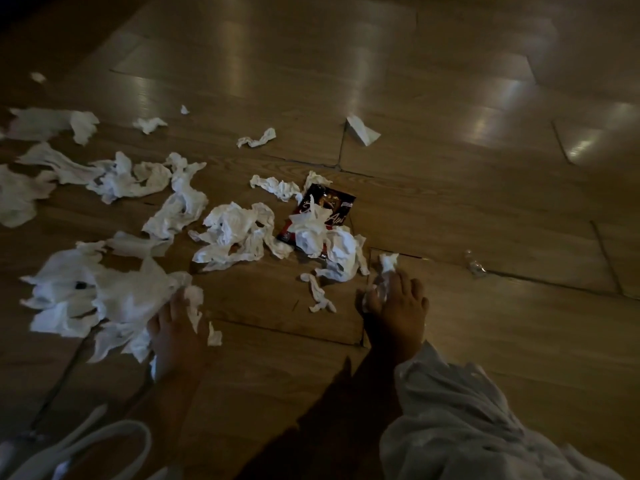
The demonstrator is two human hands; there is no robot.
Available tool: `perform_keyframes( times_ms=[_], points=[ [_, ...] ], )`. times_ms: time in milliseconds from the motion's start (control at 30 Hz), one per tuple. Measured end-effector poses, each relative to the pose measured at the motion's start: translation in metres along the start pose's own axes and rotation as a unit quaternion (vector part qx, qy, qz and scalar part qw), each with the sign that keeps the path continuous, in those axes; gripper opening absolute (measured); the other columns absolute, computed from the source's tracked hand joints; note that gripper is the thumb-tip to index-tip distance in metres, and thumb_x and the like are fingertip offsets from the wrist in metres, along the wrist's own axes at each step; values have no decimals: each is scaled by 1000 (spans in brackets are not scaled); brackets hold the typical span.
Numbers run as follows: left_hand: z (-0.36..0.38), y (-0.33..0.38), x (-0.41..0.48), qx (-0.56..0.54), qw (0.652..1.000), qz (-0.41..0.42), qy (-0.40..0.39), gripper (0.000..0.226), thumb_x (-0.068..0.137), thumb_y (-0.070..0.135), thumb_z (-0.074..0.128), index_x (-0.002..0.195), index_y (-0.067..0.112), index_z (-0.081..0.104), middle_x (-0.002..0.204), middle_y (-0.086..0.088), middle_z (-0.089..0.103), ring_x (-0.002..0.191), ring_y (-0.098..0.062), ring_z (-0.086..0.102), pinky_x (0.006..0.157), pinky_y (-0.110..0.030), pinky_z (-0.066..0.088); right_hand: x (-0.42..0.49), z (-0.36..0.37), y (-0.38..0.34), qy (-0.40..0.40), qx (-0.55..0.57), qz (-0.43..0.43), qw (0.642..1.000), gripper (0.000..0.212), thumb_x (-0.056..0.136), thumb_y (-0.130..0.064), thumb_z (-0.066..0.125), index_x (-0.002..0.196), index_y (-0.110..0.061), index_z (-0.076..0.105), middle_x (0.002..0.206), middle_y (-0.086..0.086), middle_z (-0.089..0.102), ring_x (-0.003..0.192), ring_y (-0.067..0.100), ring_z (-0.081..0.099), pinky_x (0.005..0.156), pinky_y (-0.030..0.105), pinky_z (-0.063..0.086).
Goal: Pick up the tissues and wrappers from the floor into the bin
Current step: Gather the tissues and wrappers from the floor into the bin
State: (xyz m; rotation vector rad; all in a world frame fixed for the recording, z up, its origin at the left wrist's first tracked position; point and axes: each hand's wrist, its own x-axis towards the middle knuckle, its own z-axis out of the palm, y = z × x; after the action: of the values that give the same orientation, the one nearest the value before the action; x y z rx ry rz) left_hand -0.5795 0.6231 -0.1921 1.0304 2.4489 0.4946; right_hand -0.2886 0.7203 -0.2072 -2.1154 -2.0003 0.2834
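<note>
Several crumpled white tissues lie scattered over the wooden floor (450,168), mostly left and centre. A dark red and black wrapper (334,204) lies in the middle, partly under a tissue heap (325,244). My left hand (175,332) grips the edge of a large torn tissue bunch (104,299) at lower left. My right hand (398,306), in a white sleeve, is curled round a small tissue wad (386,268) on the floor. No bin is in view.
A small clear plastic scrap (475,265) lies to the right of my right hand. A folded white piece (362,131) sits further back. A white looped band (114,434) shows at the bottom left edge. The far and right floor is bare wood.
</note>
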Motion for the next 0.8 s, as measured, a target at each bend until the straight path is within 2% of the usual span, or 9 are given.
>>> perform_keyframes(
  times_ms=[133, 200, 300, 400, 467, 533, 667, 733, 800],
  points=[
    [-1, 6, -5, -20, 998, 32, -41, 39, 88, 24, 60, 122, 7, 54, 121, -21, 56, 114, -37, 50, 96, -49, 39, -12, 4, -5, 28, 24, -9, 999, 24, 88, -32, 56, 98, -12, 59, 105, 8, 62, 101, 29, 53, 79, 36, 43],
    [-3, 12, -8, -61, 995, 46, -58, 26, 86, 25, 60, 104, 5, 64, 107, -20, 62, 103, -37, 57, 89, -46, 44, -8, 2, -4, 6, 39, -19, 999, 21, 87, -27, 57, 98, -9, 60, 105, 9, 62, 99, 28, 53, 75, 34, 43],
    [-5, 27, -11, -142, 989, 44, -15, 28, 87, 29, 58, 95, 2, 63, 101, -21, 62, 97, -37, 57, 83, -44, 47, -4, 0, -10, 15, 88, 20, 996, 17, 87, -23, 57, 94, -8, 59, 100, 9, 59, 88, 25, 55, 67, 31, 43],
    [-11, 50, -12, -215, 976, 11, 18, 31, 92, 24, 53, 99, -5, 62, 94, -20, 63, 84, -29, 59, 67, -27, 42, -3, -7, -23, 105, 156, 122, 975, 16, 85, -20, 56, 78, -6, 56, 76, 12, 59, 70, 28, 57, 61, 31, 41],
    [-12, 62, -10, -266, 963, -13, 35, 31, 93, 21, 53, 101, -8, 61, 95, -25, 63, 86, -33, 60, 69, -29, 43, 2, -16, -29, 110, 243, 171, 949, 13, 83, -13, 57, 73, -7, 51, 64, 8, 53, 61, 25, 52, 60, 29, 37],
    [-15, 69, -8, -265, 961, -8, 83, 28, 93, 24, 53, 90, -3, 62, 84, -19, 60, 79, -27, 57, 68, -31, 39, 8, -25, -35, 111, 282, 195, 933, 12, 84, -11, 57, 75, -8, 49, 63, 2, 49, 58, 18, 47, 62, 27, 35],
    [-18, 78, -9, -275, 954, -10, 118, 27, 90, 28, 57, 72, 9, 56, 71, -6, 56, 65, -14, 52, 54, -22, 35, 20, -31, -53, 141, 328, 134, 924, 14, 86, -18, 63, 94, -7, 64, 79, -2, 56, 73, 15, 53, 64, 22, 37],
    [-15, 78, -8, -294, 949, -13, 113, 29, 89, 26, 60, 64, 13, 50, 68, -4, 55, 63, -14, 52, 51, -19, 35, 24, -31, -67, 115, 344, 107, 926, 17, 87, -26, 62, 76, -13, 66, 67, -5, 57, 62, 11, 53, 57, 13, 35],
    [-15, 80, -4, -285, 951, -20, 118, 28, 89, 27, 60, 68, 8, 55, 69, -3, 54, 65, -13, 52, 55, -21, 33, 26, -29, -81, 88, 328, 94, 936, 35, 89, -30, 60, 57, -17, 54, 54, -5, 49, 50, 7, 44, 47, 7, 32]
  ],
)
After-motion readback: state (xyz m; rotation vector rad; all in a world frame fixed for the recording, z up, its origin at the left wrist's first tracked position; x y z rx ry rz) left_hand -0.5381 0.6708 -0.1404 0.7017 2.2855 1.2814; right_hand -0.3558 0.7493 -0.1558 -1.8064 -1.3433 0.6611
